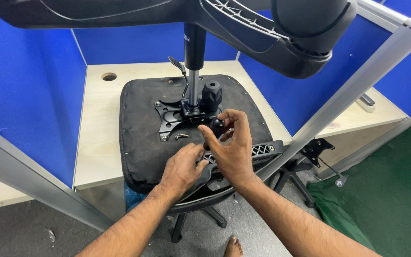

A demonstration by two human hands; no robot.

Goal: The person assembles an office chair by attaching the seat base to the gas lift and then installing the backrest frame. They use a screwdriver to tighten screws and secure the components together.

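Note:
An upturned office chair seat [141, 123] lies on a desk, underside up, with a black metal mechanism plate [172, 116] and gas cylinder [193, 71] standing on it. My right hand [231, 147] pinches a small black knob [217, 124] between thumb and fingers above the seat's front edge. My left hand [182, 169] rests with curled fingers on a black plastic armrest bracket [258, 151] at the near edge. A few loose screws [181, 136] lie beside the plate. A larger black knob [211, 93] sticks up by the cylinder.
The chair's star base [281, 33] hangs overhead. Blue partition panels [24, 90] with grey frames [353, 81] enclose the wooden desk [96, 119]. Another chair base [293, 173] stands on the floor right, by green cloth [357, 209]. My bare foot [234, 247] shows below.

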